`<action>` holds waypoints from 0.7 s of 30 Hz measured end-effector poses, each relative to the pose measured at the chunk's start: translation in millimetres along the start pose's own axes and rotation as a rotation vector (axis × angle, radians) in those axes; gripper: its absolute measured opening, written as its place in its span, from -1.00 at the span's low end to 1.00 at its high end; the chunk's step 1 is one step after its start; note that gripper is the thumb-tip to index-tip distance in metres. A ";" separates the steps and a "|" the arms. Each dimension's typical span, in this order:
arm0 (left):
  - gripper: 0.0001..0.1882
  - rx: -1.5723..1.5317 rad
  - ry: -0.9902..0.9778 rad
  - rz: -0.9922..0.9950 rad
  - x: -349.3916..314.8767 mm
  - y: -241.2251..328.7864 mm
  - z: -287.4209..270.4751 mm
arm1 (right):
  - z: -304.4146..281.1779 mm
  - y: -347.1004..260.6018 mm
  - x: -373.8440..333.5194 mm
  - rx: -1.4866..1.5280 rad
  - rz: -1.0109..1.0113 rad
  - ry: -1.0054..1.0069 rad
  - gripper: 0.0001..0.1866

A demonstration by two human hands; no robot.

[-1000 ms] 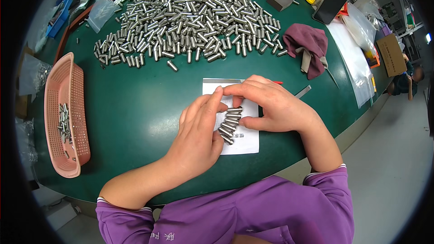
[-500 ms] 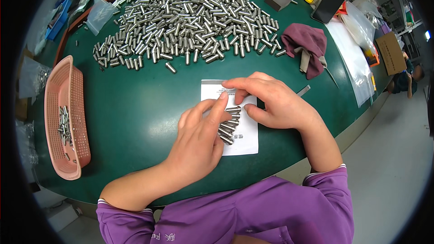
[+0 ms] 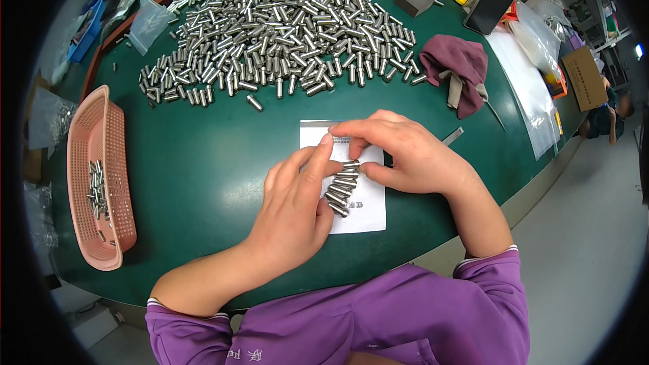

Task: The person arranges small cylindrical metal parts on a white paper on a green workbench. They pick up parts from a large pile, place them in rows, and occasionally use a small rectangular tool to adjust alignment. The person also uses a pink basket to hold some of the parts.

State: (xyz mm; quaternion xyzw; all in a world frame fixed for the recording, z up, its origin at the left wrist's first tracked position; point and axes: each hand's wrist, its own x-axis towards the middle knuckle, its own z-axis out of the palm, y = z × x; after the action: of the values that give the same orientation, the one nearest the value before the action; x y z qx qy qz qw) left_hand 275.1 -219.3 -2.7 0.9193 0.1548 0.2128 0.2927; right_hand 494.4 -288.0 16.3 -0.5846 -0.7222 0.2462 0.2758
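A short row of shiny metal pins [image 3: 345,186] lies side by side on a white printed paper or flat packet [image 3: 368,213]. My left hand [image 3: 291,203] is curved around the row's left side, thumb at the near end and a finger by the far end; it partly hides the pins' left ends. From the right, my right hand [image 3: 405,152] reaches over the sheet. Its index finger stretches across to near my left index fingertip, and its thumb is beside the far pins, fingers apart.
A large heap of metal pins [image 3: 277,34] spreads over the green table [image 3: 196,162]. At left stands a pink basket [image 3: 125,216] with some pins inside. A maroon cloth [image 3: 456,67], a dark block [image 3: 414,1] and a phone [image 3: 493,3] are at the right.
My right thumb has moved slightly left toward the far pins. More of the row shows between my hands, while my left hand has hardly moved.
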 end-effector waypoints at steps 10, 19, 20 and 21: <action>-0.15 -0.079 0.030 -0.054 0.4 -4.8 0.7 | 2.0 -0.4 0.4 0.035 -0.009 0.011 -0.41; -0.67 -1.158 0.138 -0.380 6.9 -15.5 6.4 | 9.5 -6.6 3.5 0.199 -0.063 0.238 -0.42; -0.68 -1.215 0.127 -0.404 7.7 -15.3 7.0 | 13.0 -7.1 3.7 0.265 -0.057 0.265 -0.42; -0.69 -1.272 0.117 -0.427 8.6 -15.3 6.8 | 15.2 -6.8 4.8 0.262 -0.082 0.293 -0.43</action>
State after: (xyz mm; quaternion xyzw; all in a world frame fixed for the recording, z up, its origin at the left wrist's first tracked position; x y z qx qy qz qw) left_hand 283.3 -207.1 -14.4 0.5040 0.1932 0.2494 0.8040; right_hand 478.4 -285.1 10.4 -0.5433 -0.6594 0.2391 0.4614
